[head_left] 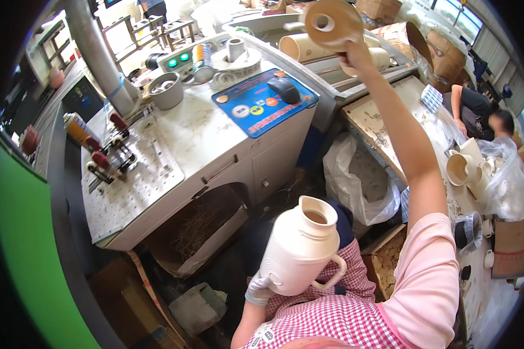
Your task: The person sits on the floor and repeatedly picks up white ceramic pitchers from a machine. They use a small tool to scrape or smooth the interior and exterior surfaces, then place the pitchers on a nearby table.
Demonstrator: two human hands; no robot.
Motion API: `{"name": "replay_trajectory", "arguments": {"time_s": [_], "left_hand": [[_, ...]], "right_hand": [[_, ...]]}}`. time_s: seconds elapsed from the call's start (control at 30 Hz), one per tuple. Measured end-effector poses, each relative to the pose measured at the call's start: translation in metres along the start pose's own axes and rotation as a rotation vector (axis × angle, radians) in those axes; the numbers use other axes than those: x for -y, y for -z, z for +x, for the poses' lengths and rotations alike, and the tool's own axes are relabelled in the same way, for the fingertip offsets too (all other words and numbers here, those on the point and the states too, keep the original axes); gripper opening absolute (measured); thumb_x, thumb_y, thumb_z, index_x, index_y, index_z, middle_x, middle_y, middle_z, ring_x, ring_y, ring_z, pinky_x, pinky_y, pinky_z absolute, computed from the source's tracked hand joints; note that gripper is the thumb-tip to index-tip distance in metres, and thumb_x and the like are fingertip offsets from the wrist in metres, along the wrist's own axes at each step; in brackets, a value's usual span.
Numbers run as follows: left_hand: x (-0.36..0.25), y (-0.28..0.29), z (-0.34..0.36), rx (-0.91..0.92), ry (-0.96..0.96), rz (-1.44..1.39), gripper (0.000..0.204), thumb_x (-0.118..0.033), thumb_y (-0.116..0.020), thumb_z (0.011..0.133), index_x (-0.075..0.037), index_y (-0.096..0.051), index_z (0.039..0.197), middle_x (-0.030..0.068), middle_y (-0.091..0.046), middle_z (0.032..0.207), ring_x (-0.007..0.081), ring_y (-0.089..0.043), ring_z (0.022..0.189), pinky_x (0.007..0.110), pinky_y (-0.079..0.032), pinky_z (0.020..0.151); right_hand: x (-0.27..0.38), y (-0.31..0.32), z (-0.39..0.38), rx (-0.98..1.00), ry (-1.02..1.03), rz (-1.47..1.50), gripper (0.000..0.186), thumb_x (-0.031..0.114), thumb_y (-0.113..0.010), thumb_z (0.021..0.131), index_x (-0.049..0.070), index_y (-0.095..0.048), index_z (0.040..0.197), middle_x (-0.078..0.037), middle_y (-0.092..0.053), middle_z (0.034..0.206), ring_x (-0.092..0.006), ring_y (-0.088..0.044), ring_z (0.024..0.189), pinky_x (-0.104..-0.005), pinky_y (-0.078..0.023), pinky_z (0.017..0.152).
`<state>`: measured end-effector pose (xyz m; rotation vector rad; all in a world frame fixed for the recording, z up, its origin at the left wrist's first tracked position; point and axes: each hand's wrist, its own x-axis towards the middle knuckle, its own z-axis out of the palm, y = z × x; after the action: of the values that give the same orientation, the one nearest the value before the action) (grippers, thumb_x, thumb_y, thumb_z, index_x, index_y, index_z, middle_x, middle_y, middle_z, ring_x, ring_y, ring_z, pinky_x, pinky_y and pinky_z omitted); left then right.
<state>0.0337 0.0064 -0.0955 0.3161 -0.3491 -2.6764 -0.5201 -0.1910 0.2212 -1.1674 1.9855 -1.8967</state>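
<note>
My left hand [259,289], in a pale glove, is closed against the lower side of a cream plastic jug [297,256]. The jug stands tilted over my lap, its spout and open mouth upward and its handle on the right. My right arm reaches far forward. At its end my right hand [358,56], bare, grips the lower edge of a round tan piece with a hole [346,26], raised above a grey bin [346,93]. Whether that piece is a disc or a body seen end on, I cannot tell. Cream cylindrical pieces [297,47] lie in the bin.
A white workbench [195,136] at the left carries red-handled clamps [102,160], a grey pot [166,92], a spray can and a mouse [283,90] on a blue mat. A plastic bag [355,180] hangs ahead. At right, a person [477,110] sits beyond a table with cream jugs [461,168].
</note>
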Motion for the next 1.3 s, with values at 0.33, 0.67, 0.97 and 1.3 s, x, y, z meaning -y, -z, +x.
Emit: {"name": "replay_trajectory", "arguments": {"time_s": [0.33, 0.67, 0.97, 1.3], "left_hand": [[-0.009, 0.008, 0.051, -0.055, 0.034, 0.036, 0.095, -0.019, -0.084, 0.079, 0.006, -0.035, 0.157, 0.0206, -0.054, 0.151, 0.0322, -0.056, 0.137, 0.046, -0.046, 0.114], [-0.011, -0.005, 0.056, -0.103, 0.072, 0.097, 0.100, -0.026, -0.086, 0.080, 0.005, -0.032, 0.160, 0.0188, -0.052, 0.154, 0.0291, -0.055, 0.138, 0.042, -0.045, 0.114], [-0.015, -0.010, 0.056, -0.131, 0.114, 0.115, 0.101, -0.027, -0.086, 0.079, 0.004, -0.033, 0.160, 0.0193, -0.051, 0.155, 0.0293, -0.053, 0.139, 0.042, -0.042, 0.116], [-0.012, -0.012, 0.054, -0.231, 0.093, 0.074, 0.107, -0.026, -0.089, 0.074, 0.005, -0.033, 0.159, 0.0198, -0.052, 0.154, 0.0300, -0.054, 0.139, 0.043, -0.041, 0.118]], "right_hand": [[-0.139, 0.066, 0.073, -0.080, -0.256, -1.064, 0.033, 0.019, -0.055, 0.090, -0.002, -0.078, 0.098, -0.026, -0.076, 0.103, -0.0393, -0.074, 0.104, -0.0504, -0.057, 0.089], [-0.139, -0.009, 0.067, 0.055, 0.146, -1.420, 0.054, 0.036, -0.058, 0.101, -0.001, -0.055, 0.140, -0.023, -0.077, 0.098, -0.0382, -0.077, 0.091, -0.0523, -0.060, 0.079], [-0.163, 0.012, 0.079, 0.023, 0.368, -1.344, 0.044, 0.011, -0.047, 0.101, 0.021, -0.063, 0.141, -0.021, -0.076, 0.095, -0.0399, -0.075, 0.092, -0.0543, -0.058, 0.080], [-0.226, 0.083, 0.166, -0.185, -0.039, -1.046, 0.074, 0.061, -0.030, 0.107, 0.003, -0.075, 0.121, -0.028, -0.068, 0.129, -0.0477, -0.062, 0.125, -0.0535, -0.044, 0.110]]}}
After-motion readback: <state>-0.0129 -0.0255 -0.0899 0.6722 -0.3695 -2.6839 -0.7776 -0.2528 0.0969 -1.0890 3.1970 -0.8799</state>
